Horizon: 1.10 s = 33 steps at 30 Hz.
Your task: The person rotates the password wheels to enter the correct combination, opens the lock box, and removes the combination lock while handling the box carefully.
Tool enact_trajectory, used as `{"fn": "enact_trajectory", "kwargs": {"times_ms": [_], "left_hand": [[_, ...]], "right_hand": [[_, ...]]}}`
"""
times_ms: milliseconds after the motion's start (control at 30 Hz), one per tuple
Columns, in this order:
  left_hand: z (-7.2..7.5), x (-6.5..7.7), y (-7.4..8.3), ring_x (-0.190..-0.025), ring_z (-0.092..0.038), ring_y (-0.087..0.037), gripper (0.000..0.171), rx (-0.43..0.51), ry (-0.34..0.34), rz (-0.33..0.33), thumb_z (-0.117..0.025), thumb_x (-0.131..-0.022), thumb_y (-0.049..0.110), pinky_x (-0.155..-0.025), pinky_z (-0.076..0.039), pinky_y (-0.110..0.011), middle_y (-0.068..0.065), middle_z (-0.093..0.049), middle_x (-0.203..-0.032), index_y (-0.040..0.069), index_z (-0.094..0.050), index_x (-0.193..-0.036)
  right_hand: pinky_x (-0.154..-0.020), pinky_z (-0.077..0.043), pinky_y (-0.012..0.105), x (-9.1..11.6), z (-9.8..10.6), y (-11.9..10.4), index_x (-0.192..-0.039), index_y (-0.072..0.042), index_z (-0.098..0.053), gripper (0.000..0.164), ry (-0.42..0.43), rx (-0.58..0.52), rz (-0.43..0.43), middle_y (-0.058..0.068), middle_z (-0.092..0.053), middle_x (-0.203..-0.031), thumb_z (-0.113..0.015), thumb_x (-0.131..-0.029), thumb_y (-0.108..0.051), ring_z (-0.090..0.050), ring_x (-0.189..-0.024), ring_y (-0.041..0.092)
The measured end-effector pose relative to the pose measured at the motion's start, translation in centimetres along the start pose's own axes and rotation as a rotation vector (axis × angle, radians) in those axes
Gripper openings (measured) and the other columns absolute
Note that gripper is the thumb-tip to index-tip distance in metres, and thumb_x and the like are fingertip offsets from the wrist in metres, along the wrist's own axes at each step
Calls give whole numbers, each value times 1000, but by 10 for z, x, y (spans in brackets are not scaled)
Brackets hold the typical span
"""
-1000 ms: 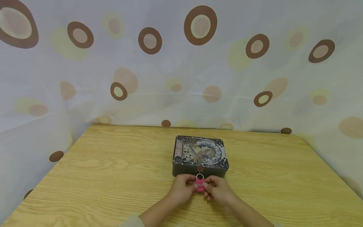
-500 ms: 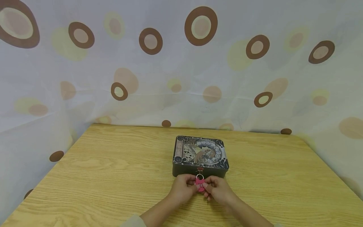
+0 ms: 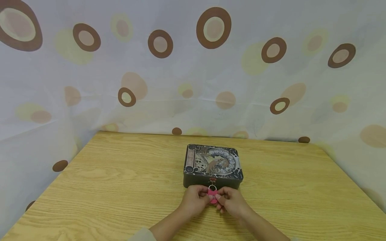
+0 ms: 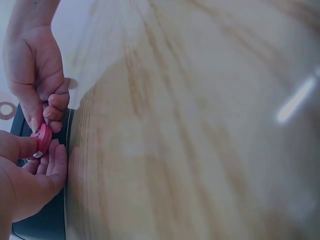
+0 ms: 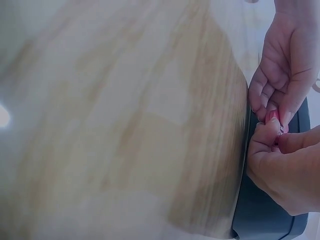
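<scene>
A small pink combination padlock (image 3: pixel 212 192) with a silver shackle (image 3: pixel 212 186) hangs at the red-marked front latch (image 3: pixel 212 180) of a dark tin box (image 3: pixel 217 162) with a printed lid. From the left, my left hand (image 3: pixel 194 202) pinches the padlock's body, its thumb lying across the number dials. My right hand (image 3: pixel 234 202) grips the other side, thumb on the front next to the left thumb. In the left wrist view the padlock (image 4: pixel 45 140) shows edge-on between both hands. Fingers hide most of the padlock (image 5: pixel 272 116) in the right wrist view. The box lid is closed.
The box stands on a wood-grain table (image 3: pixel 126 174). Behind the table and along its sides hangs a pale curtain (image 3: pixel 181 67) printed with brown rings and coloured spots.
My left thumb has moved right onto the front of the padlock and now covers part of the dials. The box stays in place, and the right hand barely moves.
</scene>
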State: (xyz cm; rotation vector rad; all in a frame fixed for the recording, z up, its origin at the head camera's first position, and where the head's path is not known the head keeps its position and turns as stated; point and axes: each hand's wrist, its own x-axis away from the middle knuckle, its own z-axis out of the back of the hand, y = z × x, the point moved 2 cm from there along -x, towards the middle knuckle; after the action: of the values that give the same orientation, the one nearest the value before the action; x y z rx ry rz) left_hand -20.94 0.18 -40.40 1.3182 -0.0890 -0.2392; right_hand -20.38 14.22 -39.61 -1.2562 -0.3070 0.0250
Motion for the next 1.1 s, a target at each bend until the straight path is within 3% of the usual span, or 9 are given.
{"fn": "enact_trajectory", "kwargs": {"times_ms": [300, 633, 1100], "left_hand": [[0, 0, 0, -62, -58, -10, 18, -13, 19, 11, -59, -79, -5, -51, -47, -16, -16, -66, -73, -15, -64, -93], [0, 0, -1, -61, -61, -16, 21, 49, -2, 46, -55, -86, -3, -53, -54, -23, -20, -66, -80, -19, -60, -99], [1, 1, 0, -60, -59, -12, 21, 88, -8, 88, -53, -89, -1, -57, -56, -28, -20, -66, -84, -17, -60, -101]], "right_hand": [[-52, -46, 18, -1, -1, 1, -95, 11, -52, 12, -10, -8, -16, 0, -58, -68, -47, -93, 1, -52, -59, 8], [-51, -46, 18, -1, -2, 1, -96, 11, -53, 13, 3, -4, -30, 1, -54, -65, -47, -93, -1, -51, -59, 8], [-52, -46, 19, -1, -1, 0, -98, 11, -52, 14, 7, 5, -35, 1, -53, -67, -47, -93, -1, -51, -60, 9]]}}
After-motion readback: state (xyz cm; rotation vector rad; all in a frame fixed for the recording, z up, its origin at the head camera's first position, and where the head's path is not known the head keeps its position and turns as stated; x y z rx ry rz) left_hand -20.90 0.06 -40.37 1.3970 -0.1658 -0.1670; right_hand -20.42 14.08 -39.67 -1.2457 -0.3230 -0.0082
